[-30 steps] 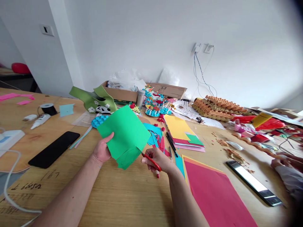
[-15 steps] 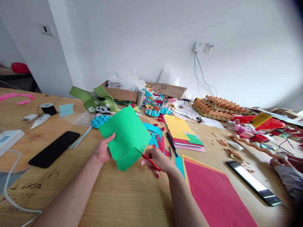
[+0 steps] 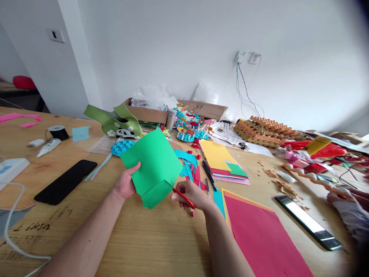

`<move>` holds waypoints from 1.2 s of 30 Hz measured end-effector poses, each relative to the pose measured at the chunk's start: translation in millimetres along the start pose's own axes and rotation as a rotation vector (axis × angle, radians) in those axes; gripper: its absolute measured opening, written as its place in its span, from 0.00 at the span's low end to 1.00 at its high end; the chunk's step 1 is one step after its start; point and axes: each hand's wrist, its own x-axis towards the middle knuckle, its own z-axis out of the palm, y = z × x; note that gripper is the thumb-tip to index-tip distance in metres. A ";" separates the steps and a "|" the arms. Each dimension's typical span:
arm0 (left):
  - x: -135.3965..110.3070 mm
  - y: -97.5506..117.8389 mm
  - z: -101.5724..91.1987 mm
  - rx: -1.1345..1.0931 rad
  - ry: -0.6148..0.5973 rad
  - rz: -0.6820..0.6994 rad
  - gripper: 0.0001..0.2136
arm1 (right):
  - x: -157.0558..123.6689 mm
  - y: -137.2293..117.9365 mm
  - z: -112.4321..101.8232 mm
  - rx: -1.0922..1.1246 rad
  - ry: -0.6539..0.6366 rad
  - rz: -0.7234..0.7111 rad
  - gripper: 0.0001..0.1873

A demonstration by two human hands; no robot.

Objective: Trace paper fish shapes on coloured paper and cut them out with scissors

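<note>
My left hand [image 3: 128, 182] grips the left edge of a green sheet of paper [image 3: 154, 157], thumb on top and the other fingers beneath. The sheet is held up above the table, with a drawn outline and a cut line near its lower edge. In my right hand [image 3: 190, 195] is a pair of red-handled scissors [image 3: 184, 198], fingers closed round the handles. Their blades meet the paper at its lower right, along the cut. Behind the sheet lie blue and red paper scraps [image 3: 188, 157], partly hidden by it.
Red paper sheets [image 3: 262, 231] lie at the right, beside a phone [image 3: 309, 223]. Yellow paper [image 3: 215, 152] and black pens [image 3: 209, 175] are behind my right hand. A black phone [image 3: 66, 182] lies at left. Another person's hand [image 3: 341, 195] holds a wavy orange strip [image 3: 314, 179] at far right.
The right edge of the green sheet has shifted slightly inward near the scissors. The other person's hand at far right has moved a little left. My hands stay almost in place.
</note>
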 end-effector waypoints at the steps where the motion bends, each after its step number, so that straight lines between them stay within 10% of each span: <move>1: -0.2 0.0 -0.1 -0.001 -0.005 -0.006 0.25 | 0.0 0.2 -0.1 -0.004 -0.002 -0.001 0.27; 20: 5.2 -0.4 -5.8 -0.035 0.008 -0.008 0.23 | 0.1 1.1 -0.5 -0.019 0.005 0.018 0.25; 29: 6.7 -0.1 -10.3 -0.031 -0.176 -0.021 0.24 | -0.4 -0.2 0.5 -0.001 -0.005 0.026 0.27; 36: 6.7 3.1 -4.0 -0.066 0.073 0.068 0.21 | -2.4 5.3 -7.1 -0.130 -0.170 0.072 0.28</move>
